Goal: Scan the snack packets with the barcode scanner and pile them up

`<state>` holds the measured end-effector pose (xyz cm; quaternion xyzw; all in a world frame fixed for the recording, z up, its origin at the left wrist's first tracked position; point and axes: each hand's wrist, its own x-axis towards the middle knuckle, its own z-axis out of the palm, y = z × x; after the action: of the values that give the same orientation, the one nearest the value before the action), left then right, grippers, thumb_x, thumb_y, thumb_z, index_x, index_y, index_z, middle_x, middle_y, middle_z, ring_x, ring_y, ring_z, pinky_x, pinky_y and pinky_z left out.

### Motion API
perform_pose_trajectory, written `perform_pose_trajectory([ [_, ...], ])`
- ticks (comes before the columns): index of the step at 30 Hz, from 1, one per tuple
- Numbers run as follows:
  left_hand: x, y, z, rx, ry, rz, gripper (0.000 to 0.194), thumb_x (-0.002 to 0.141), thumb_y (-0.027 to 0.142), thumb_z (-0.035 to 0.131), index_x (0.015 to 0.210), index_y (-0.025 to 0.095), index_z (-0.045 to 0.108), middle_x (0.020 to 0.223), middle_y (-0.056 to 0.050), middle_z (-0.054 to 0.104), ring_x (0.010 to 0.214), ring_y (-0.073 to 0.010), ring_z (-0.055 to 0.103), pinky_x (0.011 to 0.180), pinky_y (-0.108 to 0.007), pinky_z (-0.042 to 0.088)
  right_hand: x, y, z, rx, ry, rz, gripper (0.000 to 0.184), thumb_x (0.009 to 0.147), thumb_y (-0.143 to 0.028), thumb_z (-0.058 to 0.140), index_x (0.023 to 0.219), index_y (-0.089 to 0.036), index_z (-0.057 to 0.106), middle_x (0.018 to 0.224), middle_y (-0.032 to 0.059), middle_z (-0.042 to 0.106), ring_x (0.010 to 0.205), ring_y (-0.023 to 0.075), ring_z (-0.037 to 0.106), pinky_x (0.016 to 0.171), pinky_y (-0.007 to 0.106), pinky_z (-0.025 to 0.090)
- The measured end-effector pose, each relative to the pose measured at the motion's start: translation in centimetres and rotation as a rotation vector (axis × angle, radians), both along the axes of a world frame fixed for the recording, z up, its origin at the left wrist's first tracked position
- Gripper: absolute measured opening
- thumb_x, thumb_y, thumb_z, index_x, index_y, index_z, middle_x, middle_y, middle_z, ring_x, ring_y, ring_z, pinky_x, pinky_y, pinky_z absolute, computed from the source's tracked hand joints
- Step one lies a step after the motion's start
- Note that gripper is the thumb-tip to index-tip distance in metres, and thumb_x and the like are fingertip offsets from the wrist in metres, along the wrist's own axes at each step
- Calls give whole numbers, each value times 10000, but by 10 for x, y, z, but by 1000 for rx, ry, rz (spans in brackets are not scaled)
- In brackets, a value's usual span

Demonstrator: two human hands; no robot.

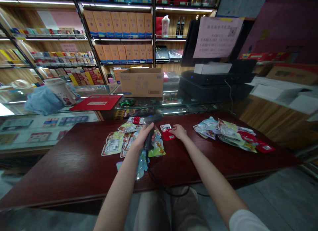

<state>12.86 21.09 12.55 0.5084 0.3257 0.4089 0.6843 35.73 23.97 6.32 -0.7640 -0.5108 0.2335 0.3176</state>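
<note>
My left hand (145,135) is wrapped round the handle of a black handheld barcode scanner (152,119), whose cord runs down over the table edge. The scanner is held above a spread of snack packets (113,143), yellow, blue, brown and green. My right hand (179,131) grips the right edge of a small red and white snack packet (167,132) at the table's middle, just right of the scanner. Whether that packet is lifted or lies flat I cannot tell. Further right is a second pile of packets (232,133), overlapping each other, with red ones at its right end.
The dark red wooden table (74,164) meets a glass counter behind it. On that counter are a cardboard box (142,83), a red mat (95,106), a computer mouse (127,102), a cup (61,91) and black checkout equipment (213,86). Stocked shelves stand behind.
</note>
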Motion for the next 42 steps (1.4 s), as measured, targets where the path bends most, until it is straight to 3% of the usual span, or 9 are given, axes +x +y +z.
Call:
perform_pose_trajectory([
  [5,-5,-2,-2,5,-26,11,509,698,636,685,824,161,555,465,48,475,386,-73,432,401,-195,310,9,3,-7,92,205,21,314,656,-192,715,965,-165,665,835,48,744,860,238,710,788,381,538],
  [8,-7,-3,0,16,-32,13,509,701,635,682,831,161,550,472,49,472,388,-75,432,402,-199,304,22,0,-7,167,333,23,219,677,-146,639,896,-154,647,770,45,721,752,205,704,694,330,559],
  [19,4,-6,1,60,72,-3,508,706,653,662,821,170,552,489,41,504,389,-77,452,395,-197,325,66,1,-3,493,514,-136,273,684,-297,585,915,-222,459,870,13,658,795,188,660,706,323,544],
  [27,48,-7,16,153,80,-32,492,691,577,708,876,178,487,807,-18,645,425,-57,499,380,-211,379,111,-14,12,685,583,-219,394,656,-340,634,962,-241,406,1015,44,652,884,196,643,699,313,521],
  [33,73,-26,13,178,131,-133,435,704,531,699,822,164,498,669,11,599,398,-58,469,383,-215,360,120,-24,10,712,716,-261,450,588,-314,667,936,-249,389,940,18,664,810,194,661,677,320,530],
  [42,71,-41,5,162,170,-204,410,734,514,669,873,169,498,557,53,552,385,-71,451,389,-215,340,121,-24,10,734,766,-254,429,584,-274,670,926,-246,413,944,24,680,803,188,662,679,320,536],
])
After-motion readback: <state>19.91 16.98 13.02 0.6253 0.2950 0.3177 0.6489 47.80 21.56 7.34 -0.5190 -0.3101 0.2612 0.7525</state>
